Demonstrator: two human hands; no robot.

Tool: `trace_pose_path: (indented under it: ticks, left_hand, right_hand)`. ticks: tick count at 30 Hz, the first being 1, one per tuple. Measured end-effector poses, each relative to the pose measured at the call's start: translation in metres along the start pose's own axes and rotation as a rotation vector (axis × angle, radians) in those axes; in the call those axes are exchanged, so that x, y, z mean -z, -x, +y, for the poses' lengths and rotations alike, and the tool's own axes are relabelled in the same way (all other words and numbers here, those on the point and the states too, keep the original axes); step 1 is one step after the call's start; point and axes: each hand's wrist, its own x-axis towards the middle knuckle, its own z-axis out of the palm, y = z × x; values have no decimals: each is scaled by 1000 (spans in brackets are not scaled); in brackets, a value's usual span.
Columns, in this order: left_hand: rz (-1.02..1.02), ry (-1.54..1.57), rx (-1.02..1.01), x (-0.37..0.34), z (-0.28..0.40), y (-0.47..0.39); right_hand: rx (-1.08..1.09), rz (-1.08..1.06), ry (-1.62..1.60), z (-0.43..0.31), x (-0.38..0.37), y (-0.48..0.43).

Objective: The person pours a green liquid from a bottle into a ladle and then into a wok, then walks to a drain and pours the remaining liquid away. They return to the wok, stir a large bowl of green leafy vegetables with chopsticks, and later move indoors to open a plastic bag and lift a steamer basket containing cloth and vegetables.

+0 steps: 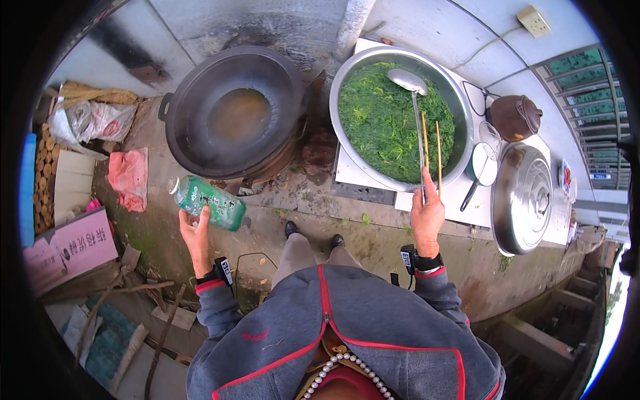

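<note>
In my left hand point(196, 232) is a green bottle point(212, 202) that bears writing, its pale cap end pointing left, near the front of a big dark wok point(185, 130) with brownish liquid in its bottom. My right hand point(428, 215) grips the handle of a metal ladle point(407, 81) and seems to touch the wooden chopsticks point(438, 150) beside it. The ladle's bowl lies over chopped leafy greens point(385, 120), which fill a wide metal basin point(345, 155) on a white surface. Whether the bottle's cap is on cannot be told.
Right of the basin stand a brown lidded pot point(512, 117), a small pan point(484, 165), and a large domed metal lid point(522, 200). A red plastic bag point(129, 177), stacked logs point(45, 180) and a pink sign point(75, 250) are at the left. Sticks lie at the lower left.
</note>
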Motion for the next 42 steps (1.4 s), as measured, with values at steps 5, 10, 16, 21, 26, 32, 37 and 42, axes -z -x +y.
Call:
trace_pose_path:
  ticks: [5,10,16,21,26,32,37,42]
  left_hand:
    - [-130,106,-126,-37,35,-17]
    - [-222,111,-165,-57,63,-23]
    - [-193,143,-118,-41,54,-14]
    - [-96,205,-97,-25,27,-4]
    - [-5,107,-37,6,0,11]
    - [124,168,11,48,-19,41]
    - [317,166,31,77,-43,61]
    - [388,218,79,65,-42,50]
  right_hand:
    - [148,-82,126,-14,6,11]
    - [103,-342,-64,-1,50,-9]
    - [121,915,-538,-40,154,-182]
    - [870,-364,-799,-198,25,-189]
    - [1200,-1049,-942,-233,-43,-110]
    - [613,-328,-543,-103,43,-247]
    - [-351,980,-150,218,184,-275]
    - [-304,873,-600,204,187,-193]
